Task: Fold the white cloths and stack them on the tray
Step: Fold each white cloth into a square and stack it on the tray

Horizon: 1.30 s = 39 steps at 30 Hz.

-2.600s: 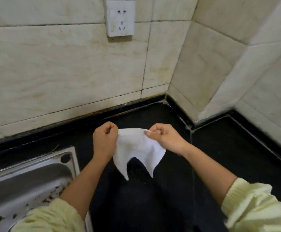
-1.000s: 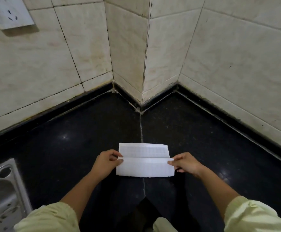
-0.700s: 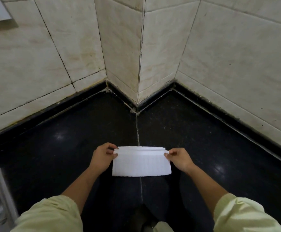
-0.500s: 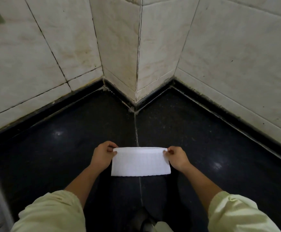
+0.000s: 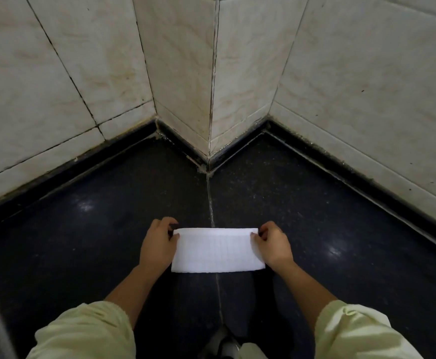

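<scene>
White cloth (image 5: 218,251): folded rectangle, flat on black counter (image 5: 82,229).
Left hand (image 5: 158,243): pinching far left corner.
Right hand (image 5: 274,244): pinching far right corner.

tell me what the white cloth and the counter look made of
White cloth: looks like thin nonwoven or paper-like fabric, matte, with a faint embossed grid. Counter: likely polished dark stone, judging by fine speckles and glossy light spots.

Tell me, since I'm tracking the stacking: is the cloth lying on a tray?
No, the white cloth lies on the dark countertop, with no tray in view.
</scene>
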{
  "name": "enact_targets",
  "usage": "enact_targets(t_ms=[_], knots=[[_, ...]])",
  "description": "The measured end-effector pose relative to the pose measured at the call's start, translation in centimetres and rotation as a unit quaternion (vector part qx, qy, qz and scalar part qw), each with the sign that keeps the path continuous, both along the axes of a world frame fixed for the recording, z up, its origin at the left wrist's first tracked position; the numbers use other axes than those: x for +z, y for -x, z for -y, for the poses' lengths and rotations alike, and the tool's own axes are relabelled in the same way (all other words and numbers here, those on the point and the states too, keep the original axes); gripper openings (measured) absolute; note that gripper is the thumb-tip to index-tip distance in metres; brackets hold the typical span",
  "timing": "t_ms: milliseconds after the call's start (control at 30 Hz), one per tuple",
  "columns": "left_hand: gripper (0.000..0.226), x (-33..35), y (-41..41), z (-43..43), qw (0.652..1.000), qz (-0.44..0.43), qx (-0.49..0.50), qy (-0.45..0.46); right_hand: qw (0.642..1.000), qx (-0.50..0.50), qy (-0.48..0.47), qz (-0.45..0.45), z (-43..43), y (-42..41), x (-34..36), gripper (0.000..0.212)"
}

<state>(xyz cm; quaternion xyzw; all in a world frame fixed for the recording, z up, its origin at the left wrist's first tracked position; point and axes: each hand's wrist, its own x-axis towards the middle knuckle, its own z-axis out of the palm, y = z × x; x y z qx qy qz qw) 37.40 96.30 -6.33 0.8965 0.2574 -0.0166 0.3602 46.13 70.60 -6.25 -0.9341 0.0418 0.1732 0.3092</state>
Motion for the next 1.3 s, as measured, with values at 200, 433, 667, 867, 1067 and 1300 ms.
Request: enact_targets(t_ms=[200, 433, 667, 867, 1067, 1300], knots=[[0.029, -0.3, 3.2, 2.9, 0.986, 0.069, -0.113, -0.098, 0.992, 0.087, -0.014, 0.089, 0.2, 2.8, 1.0, 0.010], [0.036, -2.1, 5.9, 4.3, 0.990, 0.021, -0.105, -0.090, 0.988, 0.135, 0.032, 0.061, 1.6, 5.9, -0.4, 0.026], [0.026, -1.9, 6.3, 3.1, 0.999, -0.003, -0.011, 0.049, 0.999, 0.023, 0.021, 0.032, 2.3, 6.2, -0.4, 0.019], [0.033, -1.7, 6.3, 2.2, 0.994, 0.001, 0.026, 0.108, 0.997, -0.067, -0.034, -0.015, 1.4, 5.2, -0.1, 0.038], [0.040, -1.7, 6.0, 1.7, 0.991, -0.016, 0.030, 0.129, 0.989, -0.110, -0.030, -0.093, 0.1, 4.4, 0.3, 0.024], [0.041, -1.6, 5.7, 1.5, 0.988, -0.028, 0.038, 0.147, 0.968, -0.168, -0.140, -0.124, -0.4, 3.9, 0.6, 0.020]])
